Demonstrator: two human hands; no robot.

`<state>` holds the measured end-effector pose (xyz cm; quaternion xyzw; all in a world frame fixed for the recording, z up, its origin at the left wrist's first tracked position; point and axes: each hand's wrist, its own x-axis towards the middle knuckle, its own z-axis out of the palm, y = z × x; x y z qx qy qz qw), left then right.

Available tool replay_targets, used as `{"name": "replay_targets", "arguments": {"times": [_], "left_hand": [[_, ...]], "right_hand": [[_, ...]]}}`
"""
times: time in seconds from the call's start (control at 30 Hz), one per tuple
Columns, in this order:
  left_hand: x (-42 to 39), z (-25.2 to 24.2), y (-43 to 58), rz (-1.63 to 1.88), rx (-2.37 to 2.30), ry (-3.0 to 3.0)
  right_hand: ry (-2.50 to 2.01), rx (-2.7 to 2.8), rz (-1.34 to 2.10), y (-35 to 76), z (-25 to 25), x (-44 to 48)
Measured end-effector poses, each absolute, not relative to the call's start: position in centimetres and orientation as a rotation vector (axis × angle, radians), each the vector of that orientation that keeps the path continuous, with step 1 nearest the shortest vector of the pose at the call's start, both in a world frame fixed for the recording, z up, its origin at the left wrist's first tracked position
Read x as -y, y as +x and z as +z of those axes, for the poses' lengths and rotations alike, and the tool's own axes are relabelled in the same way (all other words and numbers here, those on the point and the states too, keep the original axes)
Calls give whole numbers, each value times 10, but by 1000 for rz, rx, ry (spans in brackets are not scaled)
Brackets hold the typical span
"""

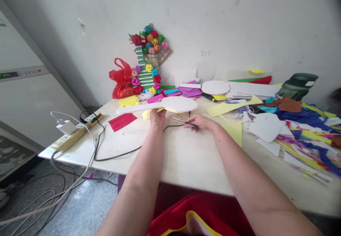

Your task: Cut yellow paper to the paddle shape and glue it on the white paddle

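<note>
My left hand (158, 118) is closed on a white paddle-shaped cutout (179, 104), gripping it from below with its handle pointing left. Yellow paper (147, 114) shows along the underside of the cutout, pinched in the same grip. In my right hand (199, 123) is a pair of scissors (192, 125), fingers wrapped round the dark handles. The blades point left, just below the cutout's lower edge and apart from my left fingers. A dark red paper piece (122, 122) lies on the table to the left of my left hand.
A power strip (77, 132) with cables lies along the table's left edge. Behind stand a paper-flower craft (149, 72) and a red plastic bag (122, 81). Another white paddle shape (215, 87), a dark green bottle (297, 86) and heaped paper scraps (309, 129) occupy the back and right.
</note>
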<state>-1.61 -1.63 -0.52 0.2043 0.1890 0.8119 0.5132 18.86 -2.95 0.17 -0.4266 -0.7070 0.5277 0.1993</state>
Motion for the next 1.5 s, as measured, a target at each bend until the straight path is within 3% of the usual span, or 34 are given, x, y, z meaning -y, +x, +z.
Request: {"name": "replay_targets", "arguments": {"times": [0.13,0.33,0.43,0.77,0.97,1.37,1.5], "left_hand": [[16,-5,-17,1969,-435,464],[15,-7,-17,1960,-400,450],[16,-7,-16,1952,-385,478],[18,-4,-14,1919,-392,447],[17,-4,-15,1948,-362,404],[15,-6,-19,1923,-315,328],[16,-6,-16,1928,-331,360]], "right_hand": [[-1362,2041,1238,199,4,21],[-1922,2065,257,212,13,14],[-2160,2000,98,216,13,12],[-2061,2132,409,211,21,20],[-2044,2085,86,213,21,19],[-1269,2100,1201,213,13,20],[-1155,2094,1342,196,10,26]]}}
